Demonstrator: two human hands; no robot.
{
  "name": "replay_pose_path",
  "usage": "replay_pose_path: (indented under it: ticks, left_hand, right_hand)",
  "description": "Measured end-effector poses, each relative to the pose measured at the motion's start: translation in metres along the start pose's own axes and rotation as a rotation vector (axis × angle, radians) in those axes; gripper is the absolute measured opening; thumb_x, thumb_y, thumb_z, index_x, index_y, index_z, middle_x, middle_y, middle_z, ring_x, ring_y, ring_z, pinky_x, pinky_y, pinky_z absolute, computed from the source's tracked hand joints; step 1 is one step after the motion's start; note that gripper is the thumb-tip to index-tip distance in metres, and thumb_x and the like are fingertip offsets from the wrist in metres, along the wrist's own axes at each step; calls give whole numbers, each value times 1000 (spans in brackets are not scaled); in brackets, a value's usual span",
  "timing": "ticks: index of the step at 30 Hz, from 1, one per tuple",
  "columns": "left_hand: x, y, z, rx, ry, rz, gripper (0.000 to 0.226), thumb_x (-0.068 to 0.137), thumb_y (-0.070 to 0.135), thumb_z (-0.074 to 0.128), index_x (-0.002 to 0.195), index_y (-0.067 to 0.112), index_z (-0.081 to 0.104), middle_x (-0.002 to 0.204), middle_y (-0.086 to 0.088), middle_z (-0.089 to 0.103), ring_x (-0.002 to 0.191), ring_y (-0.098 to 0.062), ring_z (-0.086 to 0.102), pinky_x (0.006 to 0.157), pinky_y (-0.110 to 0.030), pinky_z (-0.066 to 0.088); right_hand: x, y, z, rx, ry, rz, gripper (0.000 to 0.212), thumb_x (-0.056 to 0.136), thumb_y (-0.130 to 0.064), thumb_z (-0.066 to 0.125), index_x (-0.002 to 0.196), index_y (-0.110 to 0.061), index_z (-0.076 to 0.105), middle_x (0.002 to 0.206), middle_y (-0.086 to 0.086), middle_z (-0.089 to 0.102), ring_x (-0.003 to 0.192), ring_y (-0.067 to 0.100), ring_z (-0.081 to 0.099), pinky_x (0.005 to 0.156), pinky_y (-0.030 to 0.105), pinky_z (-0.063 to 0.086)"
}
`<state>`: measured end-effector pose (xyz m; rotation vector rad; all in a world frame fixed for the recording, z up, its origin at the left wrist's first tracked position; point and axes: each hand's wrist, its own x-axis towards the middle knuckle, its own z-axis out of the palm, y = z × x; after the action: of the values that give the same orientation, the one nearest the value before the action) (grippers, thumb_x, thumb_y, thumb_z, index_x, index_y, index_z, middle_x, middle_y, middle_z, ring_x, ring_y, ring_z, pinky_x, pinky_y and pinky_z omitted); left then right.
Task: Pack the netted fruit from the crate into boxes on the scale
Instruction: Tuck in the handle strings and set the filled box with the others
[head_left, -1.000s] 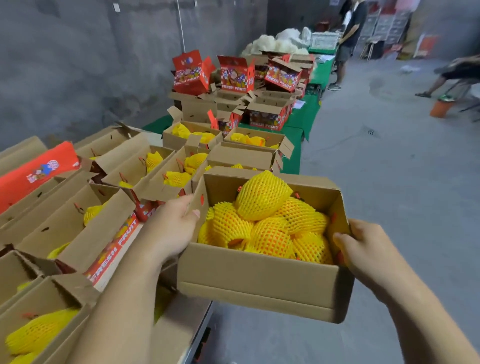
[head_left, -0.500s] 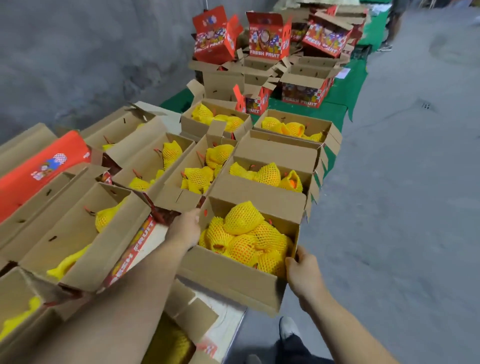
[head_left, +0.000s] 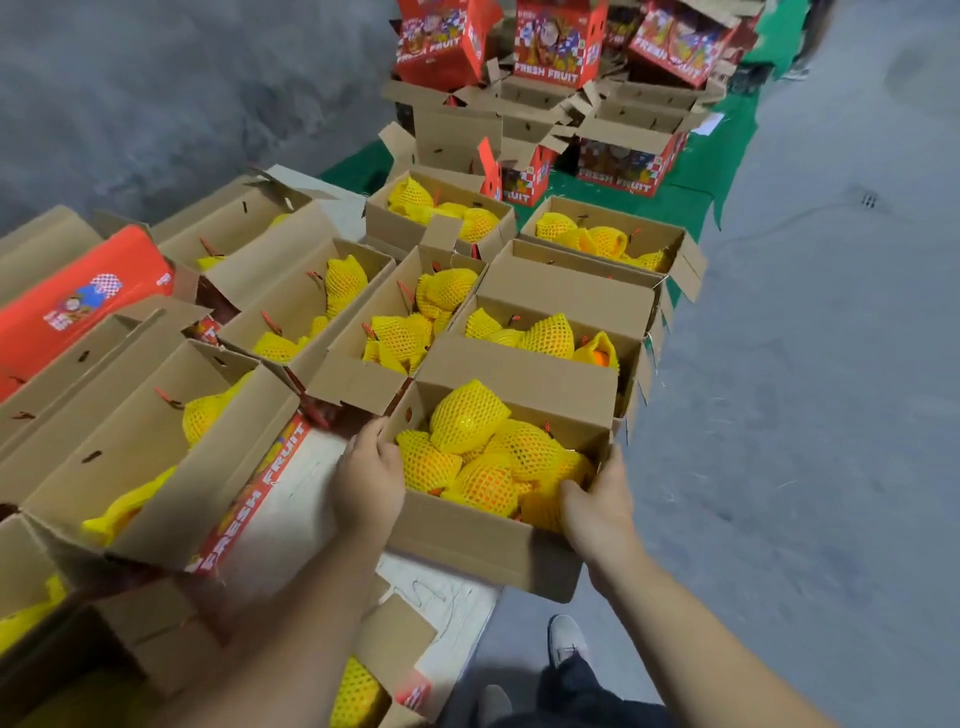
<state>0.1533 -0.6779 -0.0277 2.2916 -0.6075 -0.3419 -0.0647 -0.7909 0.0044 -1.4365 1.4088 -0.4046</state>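
An open cardboard box (head_left: 467, 540) full of fruit in yellow foam netting (head_left: 467, 415) sits at the near end of a row of filled boxes, its near corner jutting past the white tabletop. My left hand (head_left: 370, 480) grips the box's left wall, thumb inside the rim. My right hand (head_left: 597, 501) grips the right near corner, fingers curled over the rim onto the netted fruit. No scale or crate is in view.
Several open boxes of netted fruit (head_left: 550, 332) fill the table ahead and to the left. Red "FRESH FRUIT" cartons (head_left: 558, 44) are stacked on a green cloth (head_left: 691, 197) farther back. Grey wall on the left, concrete floor on the right, my shoes (head_left: 566, 642) below.
The box I carried in the air has come down and forward onto the table's near end, behind the row. My right hand shifted from the side wall onto the rim.
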Motion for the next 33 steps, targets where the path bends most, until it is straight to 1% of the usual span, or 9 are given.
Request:
replay_pose_path:
  ticks: [4, 8, 15, 21, 24, 25, 27, 29, 33]
  left_hand:
    - [-25, -5, -5, -136, 3, -178, 39, 107, 18, 53, 145, 12, 57, 137, -17, 61, 127, -40, 55, 107, -49, 46]
    - [-42, 7, -10, -335, 85, -267, 43, 105, 25, 58, 148, 22, 54, 148, -9, 39, 133, -33, 50, 117, -50, 40]
    - [-3, 45, -25, -449, 118, -163, 42, 101, 13, 58, 141, 25, 59, 148, 1, 37, 132, -28, 51, 114, -48, 45]
    - [59, 66, -7, -220, 52, -312, 59, 96, 30, 62, 152, 21, 45, 158, -13, 40, 140, -39, 43, 115, -54, 39]
    - [93, 69, 8, -183, 11, -373, 54, 90, 30, 67, 137, 13, 45, 145, -20, 53, 133, -43, 50, 110, -55, 44]
    - [104, 71, 14, -228, 21, -408, 64, 90, 26, 69, 145, 11, 39, 147, -22, 51, 135, -44, 50, 110, -54, 45]
    - [120, 75, 23, -270, 57, -505, 92, 94, 24, 67, 166, 20, 10, 158, -22, 40, 138, -44, 47, 107, -45, 48]
    - [129, 74, 27, -286, 83, -556, 98, 100, 21, 60, 166, 32, -12, 164, -20, 33, 136, -44, 49, 98, -45, 49]
    - [133, 59, 32, -82, 157, -529, 91, 107, 26, 51, 164, 33, -20, 151, -21, 48, 95, -26, 66, 68, -28, 53]
  right_hand:
    - [-4, -24, 19, -269, -18, -194, 87, 92, -24, 62, 164, -26, 14, 173, 4, 5, 158, 29, 3, 127, 48, 7]
    - [4, -48, 33, -390, -170, -347, 74, 96, -24, 60, 162, -27, 26, 171, 3, 16, 157, 30, 13, 126, 46, 15]
    - [42, -105, 56, -308, -298, -537, 69, 99, -13, 60, 161, -19, 30, 167, 3, 31, 153, 21, 29, 122, 30, 23]
    - [108, -146, 75, -473, -412, -657, 67, 97, -14, 60, 159, -12, 34, 166, 10, 32, 155, 26, 27, 127, 40, 23]
    - [162, -175, 80, -615, -433, -690, 65, 97, -16, 60, 157, -11, 36, 163, 12, 36, 151, 30, 33, 123, 41, 29]
    - [183, -187, 83, -660, -443, -697, 65, 97, -17, 60, 157, -10, 36, 162, 14, 37, 150, 31, 34, 123, 40, 29]
    - [227, -213, 89, -770, -439, -696, 65, 98, -22, 62, 156, -8, 35, 158, 17, 37, 148, 34, 35, 122, 41, 30]
    - [268, -237, 98, -861, -404, -647, 63, 99, -27, 62, 153, -10, 36, 155, 18, 38, 145, 38, 37, 120, 43, 33]
    - [317, -251, 122, -966, -430, -567, 54, 96, -21, 55, 147, -16, 38, 146, 18, 51, 132, 42, 51, 110, 49, 44]
